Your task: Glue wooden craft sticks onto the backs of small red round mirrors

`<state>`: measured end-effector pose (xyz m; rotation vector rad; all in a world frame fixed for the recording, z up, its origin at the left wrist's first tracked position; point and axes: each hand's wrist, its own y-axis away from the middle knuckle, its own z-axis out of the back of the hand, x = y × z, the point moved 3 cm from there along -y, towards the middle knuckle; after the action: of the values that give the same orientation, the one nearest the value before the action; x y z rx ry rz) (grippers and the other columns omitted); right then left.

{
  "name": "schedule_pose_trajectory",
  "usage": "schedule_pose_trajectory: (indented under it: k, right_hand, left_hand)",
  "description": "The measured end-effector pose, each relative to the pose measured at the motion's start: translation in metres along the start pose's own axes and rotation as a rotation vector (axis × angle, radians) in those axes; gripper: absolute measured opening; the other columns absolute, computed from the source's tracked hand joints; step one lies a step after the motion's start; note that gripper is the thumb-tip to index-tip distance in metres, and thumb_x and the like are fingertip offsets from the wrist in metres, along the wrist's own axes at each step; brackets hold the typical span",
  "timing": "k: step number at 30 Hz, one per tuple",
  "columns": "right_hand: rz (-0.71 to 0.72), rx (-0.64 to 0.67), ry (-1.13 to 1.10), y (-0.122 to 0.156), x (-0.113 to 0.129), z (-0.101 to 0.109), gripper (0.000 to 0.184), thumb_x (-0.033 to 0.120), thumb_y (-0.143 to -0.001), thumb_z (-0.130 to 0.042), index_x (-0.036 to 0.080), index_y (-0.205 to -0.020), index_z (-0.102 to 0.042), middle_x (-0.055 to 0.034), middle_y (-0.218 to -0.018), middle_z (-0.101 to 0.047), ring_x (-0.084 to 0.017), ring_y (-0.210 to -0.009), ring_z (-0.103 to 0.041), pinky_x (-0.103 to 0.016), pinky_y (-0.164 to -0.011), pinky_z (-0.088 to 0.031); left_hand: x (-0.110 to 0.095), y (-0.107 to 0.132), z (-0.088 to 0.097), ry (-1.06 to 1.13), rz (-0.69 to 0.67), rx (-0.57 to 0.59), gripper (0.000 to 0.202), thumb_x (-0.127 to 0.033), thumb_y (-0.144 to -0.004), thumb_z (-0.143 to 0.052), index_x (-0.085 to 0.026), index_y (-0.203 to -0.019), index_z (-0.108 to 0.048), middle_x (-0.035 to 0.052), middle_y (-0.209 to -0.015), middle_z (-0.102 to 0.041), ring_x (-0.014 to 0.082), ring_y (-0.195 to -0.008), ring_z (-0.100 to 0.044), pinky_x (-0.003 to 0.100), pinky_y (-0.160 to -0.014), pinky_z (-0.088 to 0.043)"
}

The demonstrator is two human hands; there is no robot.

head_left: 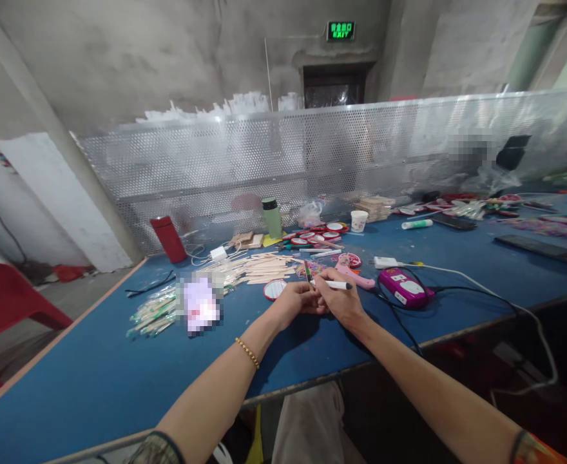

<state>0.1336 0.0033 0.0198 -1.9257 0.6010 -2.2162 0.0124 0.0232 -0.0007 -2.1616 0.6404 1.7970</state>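
Observation:
My left hand (pixel 294 303) and my right hand (pixel 336 298) meet over the blue table (pixel 95 380). The right hand's fingers are closed round a white marker pen (pixel 336 284) with a dark tip pointing right. The left hand pinches a thin stick (pixel 307 271), dark and coloured at its upper end, held upright between the two hands. A round red-rimmed disc (pixel 274 289) lies just left of my left hand. A bead bracelet (pixel 247 352) is on my left wrist.
Wooden sticks (pixel 264 267) lie in a pile behind the hands, and packets of sticks (pixel 153 314) at the left. A pink glue gun (pixel 355 276), a magenta device (pixel 404 287) with cables, red discs (pixel 322 233), a green bottle (pixel 272 218), a red bottle (pixel 168 239) and a paper cup (pixel 359 220) stand nearby. A perforated metal screen (pixel 312 154) backs the table.

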Motion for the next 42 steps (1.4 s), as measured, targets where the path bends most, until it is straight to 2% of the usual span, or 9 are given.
schedule_pose_trajectory:
  k: [7,13,29,42]
  right_hand:
    - [0.021,-0.047,0.013,-0.0008,-0.0006,0.0029,0.029,0.047,-0.076,-0.059,0.020,-0.066,-0.058,0.0021,-0.051,-0.059,-0.011,-0.038,-0.054,-0.019,-0.033,-0.044]
    - [0.027,-0.030,0.028,-0.0009,0.0000,0.0021,0.028,0.045,-0.077,-0.057,0.020,-0.065,-0.057,0.0025,-0.053,-0.059,-0.010,-0.038,-0.053,-0.018,-0.034,-0.044]
    - [0.010,-0.047,-0.004,-0.0002,0.0005,0.0030,0.027,0.045,-0.076,-0.058,0.020,-0.065,-0.057,0.0022,-0.052,-0.059,-0.011,-0.038,-0.054,-0.019,-0.034,-0.044]
    - [0.009,-0.050,-0.011,0.0003,0.0031,0.0027,0.028,0.046,-0.074,-0.059,0.020,-0.065,-0.057,0.0026,-0.051,-0.059,-0.010,-0.037,-0.053,-0.019,-0.033,-0.043]
  left_hand:
    - [-0.0005,0.0005,0.0000,0.026,0.004,0.030,0.046,-0.043,-0.054,-0.088,-0.011,-0.067,-0.058,0.0033,-0.066,-0.062,0.0119,-0.061,-0.062,0.031,-0.074,-0.056]
    - [-0.0005,0.0002,0.0008,0.019,0.019,-0.003,0.048,-0.043,-0.049,-0.090,-0.010,-0.067,-0.059,0.0040,-0.067,-0.063,0.0142,-0.063,-0.064,0.031,-0.072,-0.056]
    - [0.0005,0.0000,0.0013,0.023,0.005,0.015,0.042,-0.040,-0.057,-0.088,-0.010,-0.068,-0.059,0.0041,-0.067,-0.062,0.0134,-0.062,-0.063,0.033,-0.073,-0.056]
    - [-0.0019,0.0014,-0.0006,0.037,0.005,0.015,0.045,-0.040,-0.054,-0.089,-0.010,-0.068,-0.059,0.0041,-0.067,-0.063,0.0123,-0.061,-0.062,0.031,-0.070,-0.056]
